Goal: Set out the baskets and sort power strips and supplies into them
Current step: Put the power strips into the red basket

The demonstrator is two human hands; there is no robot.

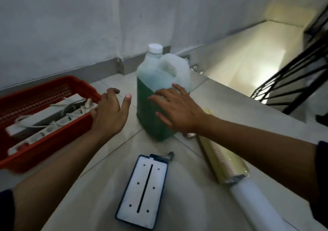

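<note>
A red plastic basket (21,157) sits on the tiled floor at the left, holding several white power strips (51,117) with their cords. A translucent jug (159,81) with a white cap, half full of green liquid, stands upright in the middle. My left hand (110,112) hovers open between the basket's right end and the jug, holding nothing. My right hand (175,110) lies flat with fingers spread against the jug's front right side. A flat white pad with a dark blue rim (143,188) lies on the floor near me.
A long roll, yellowish with a white end (230,167), lies on the floor at the right under my right forearm. The grey wall runs behind. A stairwell with a black metal railing (292,81) drops away at the right, past the floor's edge.
</note>
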